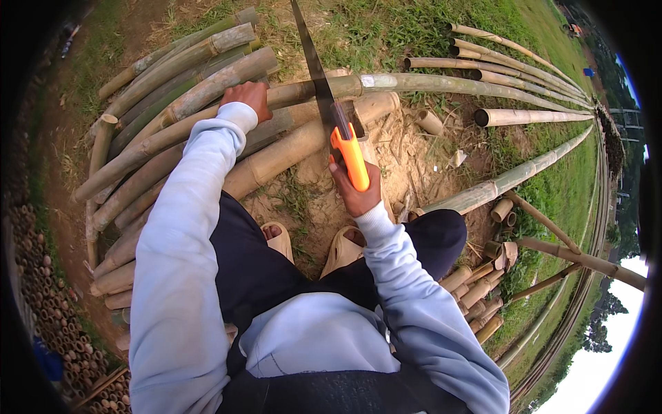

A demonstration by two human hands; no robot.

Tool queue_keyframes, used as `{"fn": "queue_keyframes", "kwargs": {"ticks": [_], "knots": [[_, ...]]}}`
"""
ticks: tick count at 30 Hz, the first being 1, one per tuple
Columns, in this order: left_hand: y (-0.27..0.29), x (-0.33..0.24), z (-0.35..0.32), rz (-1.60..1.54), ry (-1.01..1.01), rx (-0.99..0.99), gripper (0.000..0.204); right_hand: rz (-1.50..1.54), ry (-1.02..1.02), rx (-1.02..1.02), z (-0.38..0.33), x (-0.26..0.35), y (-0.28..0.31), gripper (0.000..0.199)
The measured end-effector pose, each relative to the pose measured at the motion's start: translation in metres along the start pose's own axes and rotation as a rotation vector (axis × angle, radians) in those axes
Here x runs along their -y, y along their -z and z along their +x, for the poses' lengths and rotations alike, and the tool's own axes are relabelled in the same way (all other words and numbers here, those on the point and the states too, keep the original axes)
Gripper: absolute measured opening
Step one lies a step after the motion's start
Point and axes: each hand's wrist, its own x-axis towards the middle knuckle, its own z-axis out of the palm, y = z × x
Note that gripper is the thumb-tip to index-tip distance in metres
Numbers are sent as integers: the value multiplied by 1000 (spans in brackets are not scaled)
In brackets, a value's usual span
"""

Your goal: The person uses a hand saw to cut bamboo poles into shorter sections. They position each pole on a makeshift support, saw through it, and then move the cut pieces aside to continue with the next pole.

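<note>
Warily, I watch the right hand (360,199) grip the saw (353,160), the left hand (247,99) clasp the bamboo pole (294,92); if that rolls, the blade (314,54) may skip left.

the saw (324,90) shows a bright orange handle (354,162) and a dark grey blade (312,52). the long bamboo pole (441,83) is grey-green, marked with a whitish patch (379,81) and turning browner toward the left. the stacked bamboo (207,88) mixes tan, brown and dull green. the sweatshirt (179,255) is plain pale blue-grey, the trousers (241,248) dark navy, the sandals (340,254) cream-beige. the grass (365,31) is green, the soil (141,24) reddish-brown, the shavings (414,162) straw-yellow.
</note>
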Motion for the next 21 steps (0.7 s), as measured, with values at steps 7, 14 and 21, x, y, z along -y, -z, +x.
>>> {"fn": "queue_keyframes", "kwargs": {"ticks": [7, 14, 21], "knots": [[0, 10, -4, 21, 0, -43, 37, -35, -159, 13, -111, 10, 15, 16], [-6, 8, 2, 34, 27, 20, 37, -102, -23, 11, -106, 9, 30, 11], [8, 6, -7, 42, 18, -12, 39, -50, 45, -24, -12, -2, -15, 24]]}}
